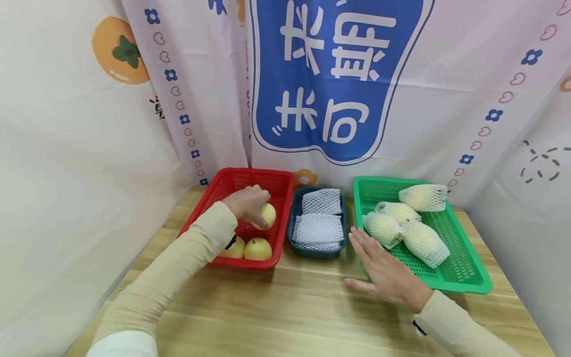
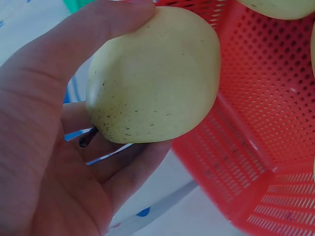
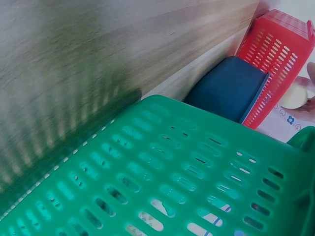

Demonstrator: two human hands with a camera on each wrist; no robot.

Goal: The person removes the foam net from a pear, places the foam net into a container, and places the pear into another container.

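Head view shows the big green basket [image 1: 464,253], then the red basket [image 1: 269,181], then my right hand [image 1: 387,271], fingers straight by the green one, and my left hand [image 1: 248,203] gripping one pear [image 1: 269,214] over the red one, so I should squeeze softly and keep its tiny stem [image 2: 87,138] from bumping anything.

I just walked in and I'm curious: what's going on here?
A person's left hand grips a bare pear over the red basket, where at least two more bare pears lie. The right hand is at the near left corner of the green basket, its fingers straight, holding nothing. That basket has four netted pears in it. Between the baskets sits a blue tray with white nets.
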